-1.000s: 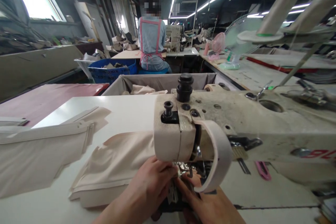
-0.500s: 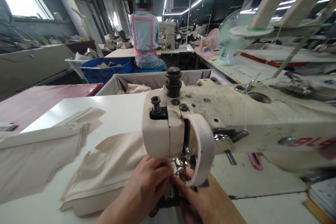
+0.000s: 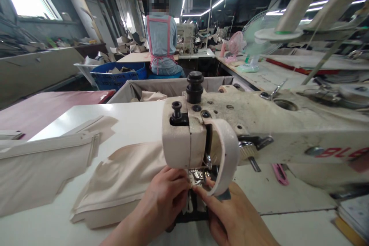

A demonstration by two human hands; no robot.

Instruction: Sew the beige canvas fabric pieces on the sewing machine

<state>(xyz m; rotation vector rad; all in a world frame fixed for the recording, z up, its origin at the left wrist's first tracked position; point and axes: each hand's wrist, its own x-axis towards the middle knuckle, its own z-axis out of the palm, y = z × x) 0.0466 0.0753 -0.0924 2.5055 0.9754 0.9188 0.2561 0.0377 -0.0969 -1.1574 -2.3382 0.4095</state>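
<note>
A beige sewing machine point(image 3: 262, 123) stands before me, and both hands are low under its head at the metal presser foot point(image 3: 198, 176). My left hand point(image 3: 165, 192) is closed, its fingertips pinching a beige fabric piece point(image 3: 127, 175) just left of the foot. That fabric spreads out leftward over the white tabletop. My right hand point(image 3: 227, 211) reaches in from the right, index finger pressed to the fabric edge at the foot, the other fingers curled and partly hidden. The machine's curved white guard point(image 3: 229, 153) covers part of the view near the right fingers.
More sewn beige pieces point(image 3: 46, 173) lie at left on the white table point(image 3: 138, 113). Behind the machine is a grey cloth-lined bin point(image 3: 213, 82). A pink thread snipper point(image 3: 279, 175) rests under the arm. Thread cones point(image 3: 300, 4) rise at right. A person point(image 3: 161, 42) sits ahead, back turned.
The view has shifted slightly, so the machine sits a little further right. Both hands stay at the presser foot, with the fingertips only slightly moved.
</note>
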